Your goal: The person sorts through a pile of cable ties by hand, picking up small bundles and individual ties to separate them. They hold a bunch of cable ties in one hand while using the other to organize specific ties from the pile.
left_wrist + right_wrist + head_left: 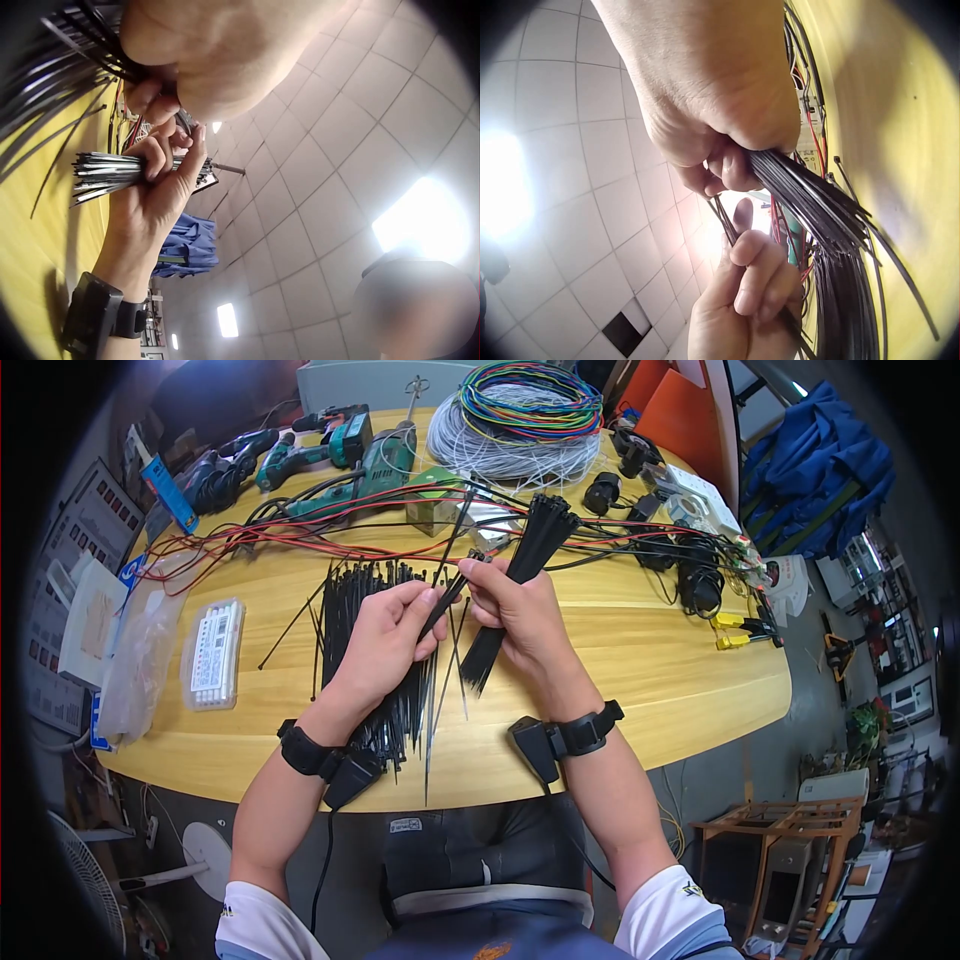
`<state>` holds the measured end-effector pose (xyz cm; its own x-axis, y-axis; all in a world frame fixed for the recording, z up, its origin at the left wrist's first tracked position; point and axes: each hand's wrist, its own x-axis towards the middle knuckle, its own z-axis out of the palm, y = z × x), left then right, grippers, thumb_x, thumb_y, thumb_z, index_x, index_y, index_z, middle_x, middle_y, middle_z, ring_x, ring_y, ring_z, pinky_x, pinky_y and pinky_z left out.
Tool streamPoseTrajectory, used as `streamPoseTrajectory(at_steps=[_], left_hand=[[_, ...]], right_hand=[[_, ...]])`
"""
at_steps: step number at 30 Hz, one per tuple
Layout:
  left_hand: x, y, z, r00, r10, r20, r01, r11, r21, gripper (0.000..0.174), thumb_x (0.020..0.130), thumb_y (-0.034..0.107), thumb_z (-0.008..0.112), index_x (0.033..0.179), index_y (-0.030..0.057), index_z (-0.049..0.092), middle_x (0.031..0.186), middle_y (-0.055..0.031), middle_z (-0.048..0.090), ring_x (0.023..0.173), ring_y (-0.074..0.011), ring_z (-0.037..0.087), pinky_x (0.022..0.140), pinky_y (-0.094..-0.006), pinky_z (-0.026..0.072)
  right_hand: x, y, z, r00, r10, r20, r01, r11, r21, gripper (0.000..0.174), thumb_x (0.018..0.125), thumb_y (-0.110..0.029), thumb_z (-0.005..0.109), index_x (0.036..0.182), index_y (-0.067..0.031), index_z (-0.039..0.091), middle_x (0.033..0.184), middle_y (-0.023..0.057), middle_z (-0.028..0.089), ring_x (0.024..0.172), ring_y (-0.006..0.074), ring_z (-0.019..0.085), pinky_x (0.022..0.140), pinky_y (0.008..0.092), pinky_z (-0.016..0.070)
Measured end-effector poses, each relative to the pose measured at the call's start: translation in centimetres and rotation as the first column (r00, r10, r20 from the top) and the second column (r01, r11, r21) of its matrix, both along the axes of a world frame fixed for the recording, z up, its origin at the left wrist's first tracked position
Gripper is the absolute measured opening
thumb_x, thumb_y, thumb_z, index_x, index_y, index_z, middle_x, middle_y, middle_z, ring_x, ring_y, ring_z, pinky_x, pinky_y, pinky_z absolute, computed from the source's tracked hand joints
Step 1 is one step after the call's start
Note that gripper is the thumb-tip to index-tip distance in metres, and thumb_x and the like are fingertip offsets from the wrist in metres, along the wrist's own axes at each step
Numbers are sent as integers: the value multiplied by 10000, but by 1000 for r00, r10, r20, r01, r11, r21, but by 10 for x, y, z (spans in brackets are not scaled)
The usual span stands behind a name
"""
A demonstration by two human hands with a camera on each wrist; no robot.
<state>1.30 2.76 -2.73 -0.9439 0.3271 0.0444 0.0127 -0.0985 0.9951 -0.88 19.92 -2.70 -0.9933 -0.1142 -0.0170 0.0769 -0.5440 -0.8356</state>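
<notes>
Black cable ties make up everything my hands hold. My right hand (520, 610) grips a thick bundle of cable ties (545, 535), its heads fanned at the top and tails pointing down toward the table. Between thumb and fingers, my left hand (385, 635) pinches a few cable ties (450, 595), whose upper ends meet the right hand's thumb and fingertips. Under the left hand lies a large loose pile of cable ties (345, 610) on the wooden table. In the right wrist view, the held bundle (810, 195) spreads out below the right palm.
Red and black wires (300, 545) cross the table behind the hands. Farther back are a green drill (385, 465) and coiled wire (520, 445). A clear plastic case (213, 655) sits at left, yellow-handled clamps (735, 630) at right.
</notes>
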Motion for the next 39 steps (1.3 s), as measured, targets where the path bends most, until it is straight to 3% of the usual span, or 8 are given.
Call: streamPoseTrajectory(at_steps=[6, 12, 21, 27, 30, 33, 39], left_hand=[[-2, 1, -3, 998, 52, 26, -55, 994, 100, 249, 1038, 93, 418, 1174, -47, 574, 817, -17, 558, 615, -45, 425, 548, -180, 346], [0, 3, -1, 1000, 0, 30, -2, 998, 68, 310, 1012, 41, 441, 1306, -37, 500, 866, -39, 585, 628, -49, 445, 567, -186, 369], [-4, 0, 1, 994, 106, 15, -107, 993, 43, 131, 1014, 110, 489, 1108, 20, 479, 800, -82, 648, 461, -57, 450, 397, -196, 323], [6, 1, 13, 990, 140, 31, -140, 990, -7, 136, 1021, 131, 477, 1122, 40, 484, 763, -59, 619, 457, -49, 436, 391, -195, 307], [0, -1, 2, 991, 130, 32, -131, 990, 42, 160, 1021, 125, 472, 1140, 21, 501, 784, -52, 610, 484, -47, 456, 418, -192, 336], [-1, -1, 1, 991, 108, 85, -116, 989, 95, 187, 1009, 97, 489, 1155, -17, 514, 836, -59, 618, 521, -49, 480, 452, -188, 369], [-2, 4, 0, 994, 107, -21, -103, 984, 148, 208, 983, 73, 539, 1146, -53, 512, 912, -88, 653, 601, -102, 595, 488, -198, 442]], right_hand=[[0, 0, 2, 1000, 3, 8, -3, 1000, -13, 250, 867, -20, 699, 693, -83, 532, 602, -63, 469, 444, 15, 350, 413, 208, 239], [-1, 1, 4, 999, -24, 24, 24, 1000, 5, 238, 874, -28, 695, 699, -80, 541, 597, -69, 462, 441, 10, 340, 412, 208, 238], [3, -5, 1, 997, 63, 32, -66, 995, 76, 165, 856, -43, 714, 738, -29, 600, 619, -28, 531, 452, 28, 408, 414, 201, 280], [4, -6, 2, 993, 103, 63, -109, 989, 98, 142, 852, -56, 720, 764, -5, 621, 644, -10, 557, 462, 33, 429, 416, 200, 276], [6, -9, 4, 993, 97, 71, -105, 989, 109, 203, 880, -62, 699, 726, -62, 565, 613, -58, 462, 465, 8, 347, 416, 201, 243], [4, -4, 2, 993, 106, 60, -108, 994, 32, 189, 877, -67, 705, 746, -52, 570, 620, -54, 470, 457, 8, 350, 413, 198, 253], [1, -1, 3, 998, 25, 63, -25, 1000, -6, 196, 867, -59, 708, 718, -29, 585, 589, -48, 489, 447, 10, 353, 417, 203, 257]])
